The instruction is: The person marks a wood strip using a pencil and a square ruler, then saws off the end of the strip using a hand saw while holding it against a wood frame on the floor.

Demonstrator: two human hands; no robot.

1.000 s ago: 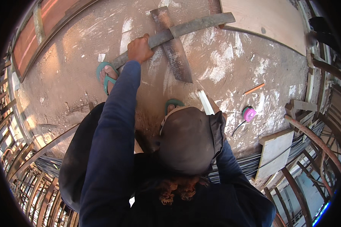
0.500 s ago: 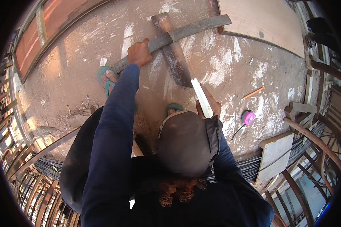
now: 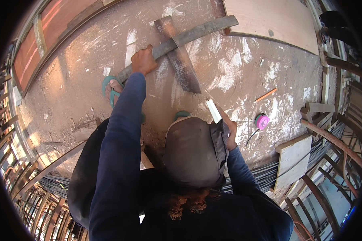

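Note:
A long grey wooden plank (image 3: 201, 32) lies slantwise across a short dark board (image 3: 183, 70) on the ground. My left hand (image 3: 144, 60) is closed over the plank, left of where the two cross. My left foot (image 3: 116, 87), in a green flip-flop, is at the plank's near end. In my right hand (image 3: 229, 124) is the white handle of a handsaw (image 3: 213, 110), partly hidden by my head covering. The saw's thin blade, seen almost edge-on, runs up across the plank just right of my left hand.
To the right on the dusty ground are an orange pencil (image 3: 266, 94) and a pink tape measure (image 3: 262, 121). A plywood sheet (image 3: 273, 24) lies at the far right, and a framed panel (image 3: 28, 52) at the far left. Dark rods (image 3: 253, 180) run behind me.
My right hand has drawn the saw back toward me, so its handle sits lower. My left hand still grips the plank. The whole view has shifted slightly.

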